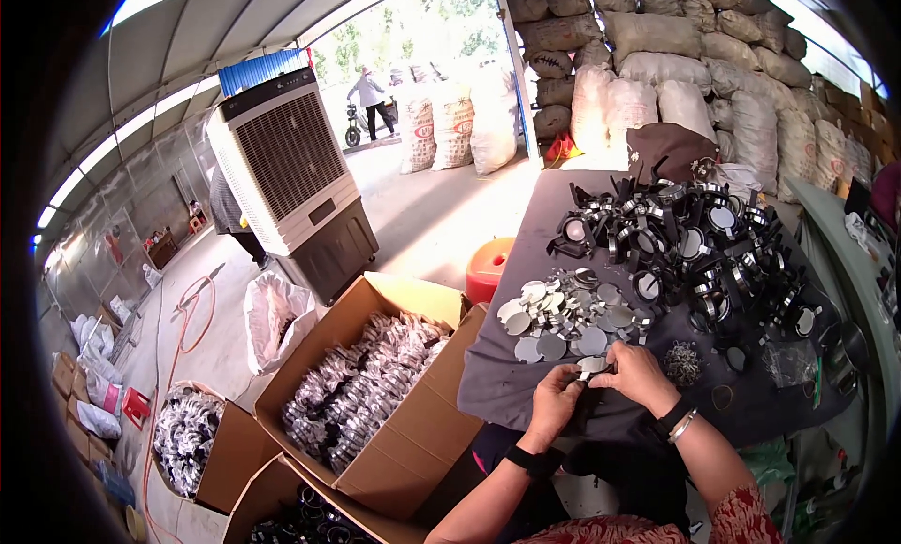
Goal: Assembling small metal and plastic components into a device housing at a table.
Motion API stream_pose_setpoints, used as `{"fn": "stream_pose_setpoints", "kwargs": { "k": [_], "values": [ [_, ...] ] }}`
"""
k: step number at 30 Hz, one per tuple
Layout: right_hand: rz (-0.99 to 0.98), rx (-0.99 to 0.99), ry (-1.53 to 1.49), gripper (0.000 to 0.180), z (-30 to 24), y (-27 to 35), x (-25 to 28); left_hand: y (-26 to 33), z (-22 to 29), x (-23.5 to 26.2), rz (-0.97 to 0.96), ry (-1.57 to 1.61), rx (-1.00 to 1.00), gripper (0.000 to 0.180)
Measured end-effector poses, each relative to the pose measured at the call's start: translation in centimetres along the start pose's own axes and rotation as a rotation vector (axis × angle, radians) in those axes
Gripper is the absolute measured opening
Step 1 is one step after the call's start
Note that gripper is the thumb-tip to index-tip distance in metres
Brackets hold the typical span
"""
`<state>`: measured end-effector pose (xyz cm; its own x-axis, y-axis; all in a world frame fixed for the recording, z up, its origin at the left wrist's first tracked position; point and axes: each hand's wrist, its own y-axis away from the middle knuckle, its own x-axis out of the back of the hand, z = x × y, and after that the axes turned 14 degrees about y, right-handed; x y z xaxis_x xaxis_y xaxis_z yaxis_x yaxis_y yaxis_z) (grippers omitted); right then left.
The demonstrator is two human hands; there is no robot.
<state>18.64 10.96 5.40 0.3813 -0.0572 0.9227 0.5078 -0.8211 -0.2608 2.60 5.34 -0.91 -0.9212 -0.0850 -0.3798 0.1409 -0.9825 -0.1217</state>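
Left hand and right hand meet, fingers pinched together on one small round mirror disc. Loose disc pile just beyond them; black frames farther out.

small part hidden between hands, elbows cut off below

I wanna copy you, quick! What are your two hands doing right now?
Left hand: closed on the small round mirror disc, pinching its left side.
Right hand: closed on the same disc from the right, over the grey table.
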Motion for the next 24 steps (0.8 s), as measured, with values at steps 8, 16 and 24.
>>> {"fn": "stream_pose_setpoints", "kwargs": {
  "k": [8,16,24],
  "values": [
    [-0.118,-0.184,0.318,0.065,-2.7,0.7,2.9,0.4,2.7,-0.8,0.206,-0.064,0.207,0.011],
    [-0.123,-0.057,0.006,0.014,2.4,2.4,0.2,-0.6,2.8,0.5,0.124,-0.019,0.232,0.006],
    [0.387,0.232,-0.109,0.018,1.0,4.4,1.8,-0.8,2.3,0.5,-0.028,0.060,0.209,0.006]
  ]
}}
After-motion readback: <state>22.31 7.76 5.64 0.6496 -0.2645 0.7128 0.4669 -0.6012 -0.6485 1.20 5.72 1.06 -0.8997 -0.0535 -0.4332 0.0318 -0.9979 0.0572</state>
